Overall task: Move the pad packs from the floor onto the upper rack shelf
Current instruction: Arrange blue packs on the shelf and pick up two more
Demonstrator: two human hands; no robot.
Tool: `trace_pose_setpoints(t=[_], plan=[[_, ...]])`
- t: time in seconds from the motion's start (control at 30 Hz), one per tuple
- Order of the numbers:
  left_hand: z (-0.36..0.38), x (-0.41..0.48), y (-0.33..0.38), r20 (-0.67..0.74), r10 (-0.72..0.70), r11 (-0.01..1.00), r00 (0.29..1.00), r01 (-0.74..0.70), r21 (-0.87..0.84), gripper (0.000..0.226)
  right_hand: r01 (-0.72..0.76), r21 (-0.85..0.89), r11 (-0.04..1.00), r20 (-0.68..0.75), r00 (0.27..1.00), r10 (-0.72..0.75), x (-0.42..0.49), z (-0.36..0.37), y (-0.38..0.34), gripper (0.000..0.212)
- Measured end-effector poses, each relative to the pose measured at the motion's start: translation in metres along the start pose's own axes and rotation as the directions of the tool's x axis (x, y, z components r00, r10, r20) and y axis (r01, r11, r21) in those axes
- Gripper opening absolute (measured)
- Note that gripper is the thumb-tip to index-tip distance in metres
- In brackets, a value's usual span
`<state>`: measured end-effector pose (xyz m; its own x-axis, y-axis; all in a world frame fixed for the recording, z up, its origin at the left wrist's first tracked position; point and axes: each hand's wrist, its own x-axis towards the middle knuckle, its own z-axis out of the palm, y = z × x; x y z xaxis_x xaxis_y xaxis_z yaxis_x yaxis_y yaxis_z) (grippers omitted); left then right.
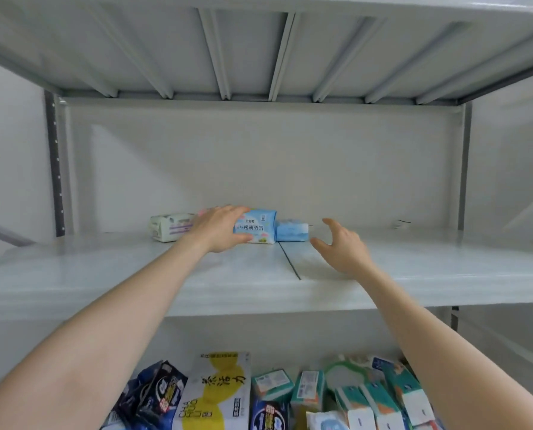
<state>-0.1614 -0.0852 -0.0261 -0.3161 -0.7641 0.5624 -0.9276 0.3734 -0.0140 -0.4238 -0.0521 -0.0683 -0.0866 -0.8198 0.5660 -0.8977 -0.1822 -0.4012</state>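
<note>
The light blue pad pack [257, 227] stands at the back of the upper shelf [135, 274], mid-frame, and my left hand [220, 229] grips its left end. A cream pack [170, 226] sits just left of it, a blue pack [291, 231] touching its right. My right hand [341, 246] hovers near, fingers spread wide, empty. More packs [290, 395] crowd the frame's bottom.

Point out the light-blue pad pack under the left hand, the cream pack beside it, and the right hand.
light-blue pad pack [257, 229]: head view, printed front face.
cream pack [169, 227]: head view, front face.
right hand [341, 246]: head view, back of hand.
</note>
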Motion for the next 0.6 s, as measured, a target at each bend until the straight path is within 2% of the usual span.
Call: trace_pose_setpoints(t=[0.3,0.6], plan=[[0.054,0.107,-0.019,0.061,-0.061,0.990,0.996,0.068,-0.126,0.073,-0.035,0.063,0.997,0.136,0.990,0.026,0.123,0.036,0.027,0.062],[0.096,0.158,-0.045,0.204,-0.118,0.962,0.972,0.162,-0.218,0.078,-0.181,0.045,0.983,0.337,0.929,0.155,0.202,0.081,0.037,0.068]])
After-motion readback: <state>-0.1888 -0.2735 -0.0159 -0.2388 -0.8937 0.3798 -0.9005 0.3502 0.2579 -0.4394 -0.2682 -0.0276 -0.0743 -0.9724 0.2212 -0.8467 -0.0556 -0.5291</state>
